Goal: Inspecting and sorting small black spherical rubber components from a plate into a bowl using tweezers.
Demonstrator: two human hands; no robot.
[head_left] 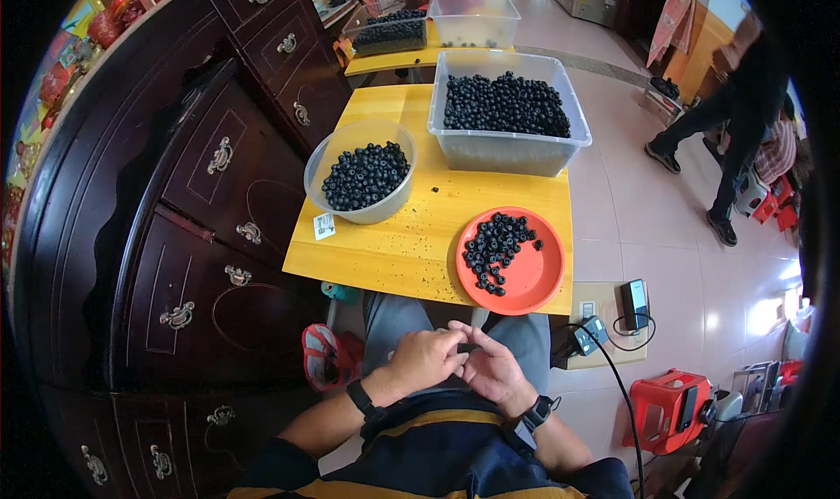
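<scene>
My left hand (422, 356) and my right hand (495, 369) meet over my lap, just in front of the table's near edge. The fingers of the left are curled in a pinch. My right hand is turned partly palm up, its fingers bent toward the left. A small dark thing (469, 347) shows between them, too small to name. Nearest to the hands is a red-orange plate (535, 282), its left part covered with dark blueberries (495, 247), or round pieces like them. A round clear tub (404, 193) of the same berries stands at the left.
A large clear bin (512, 155) of berries fills the table's far right. Crumbs and one loose berry (435, 189) lie on the yellow tabletop (376, 258). Dark drawers (223, 158) border the left side. A black cable (626, 398) runs at the right. Two people are beyond.
</scene>
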